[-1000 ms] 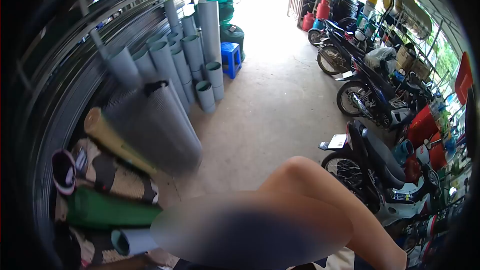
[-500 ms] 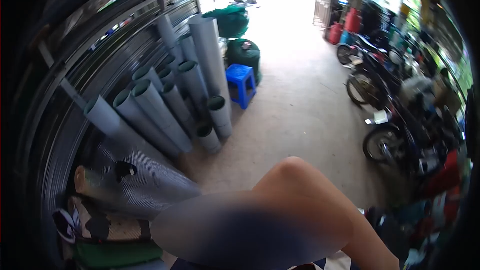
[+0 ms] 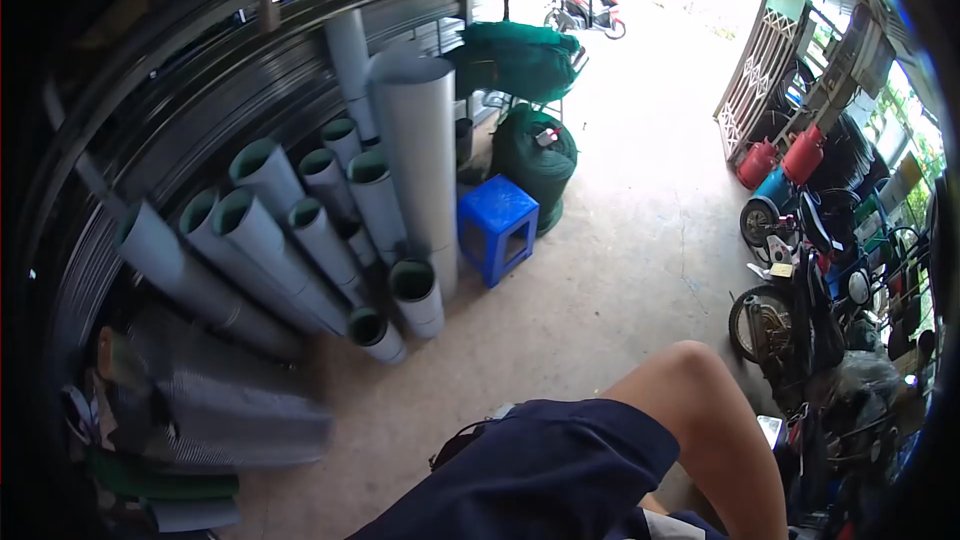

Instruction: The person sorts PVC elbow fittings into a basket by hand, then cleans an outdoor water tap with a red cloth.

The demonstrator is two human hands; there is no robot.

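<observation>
Neither my left hand nor my right hand shows in the head view. A bent bare limb (image 3: 715, 405) rises at the bottom, coming out of a navy garment (image 3: 540, 465). Its far end runs down out of the frame at the lower right. Part of a dark cord-like thing (image 3: 455, 445) shows behind the left edge of the navy cloth. Closest on the left is a roll of fine metal mesh (image 3: 240, 400), lying on its side and blurred. Behind it, several grey sheet rolls with green insides (image 3: 270, 250) lean and stand together.
A blue plastic stool (image 3: 500, 215) stands beside a tall grey roll (image 3: 420, 160). Dark green netting bundles (image 3: 535, 155) sit behind. Parked motorbikes (image 3: 800, 310) and red gas cylinders (image 3: 800, 155) line the right side. Concrete floor (image 3: 610, 270) runs between, towards a bright opening.
The view has turned and shifted, with the rolls and stool now lower and larger. The bent limb appears farther right, and more navy cloth shows where there was a blur.
</observation>
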